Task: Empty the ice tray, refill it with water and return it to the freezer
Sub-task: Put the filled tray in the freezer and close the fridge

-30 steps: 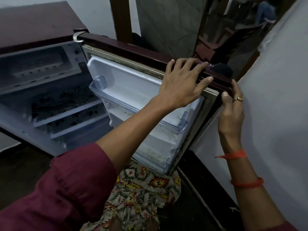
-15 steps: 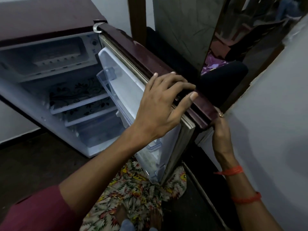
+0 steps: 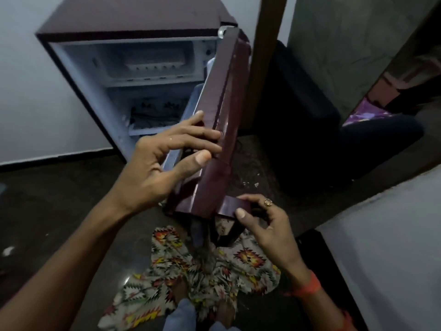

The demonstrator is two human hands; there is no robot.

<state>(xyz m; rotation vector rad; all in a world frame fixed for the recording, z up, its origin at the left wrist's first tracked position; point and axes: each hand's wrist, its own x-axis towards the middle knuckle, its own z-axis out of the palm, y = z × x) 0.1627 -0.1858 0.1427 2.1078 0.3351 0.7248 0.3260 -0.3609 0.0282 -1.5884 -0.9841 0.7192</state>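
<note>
A small maroon fridge [image 3: 133, 17] stands open against the wall. Its freezer compartment [image 3: 152, 60] shows at the top, and I see no ice tray in it or anywhere else. The fridge door [image 3: 226, 91] points edge-on toward me. My left hand [image 3: 152, 168] rests on the door's top edge with straight, spread fingers and the thumb alongside. My right hand [image 3: 267, 225], wearing a ring, grips the door's near outer corner, thumb on top and fingers curled behind it.
A patterned cloth [image 3: 191, 266] lies on the dark floor under the door, with my feet [image 3: 181, 292] on it. A wooden post [image 3: 265, 56] stands right of the fridge. A pale wall [image 3: 393, 235] is close on my right. A printed shelf [image 3: 157, 111] sits inside the fridge.
The door has swung from showing its inner racks to edge-on toward me. Both hands stayed on it, and my right hand now holds its outer corner.
</note>
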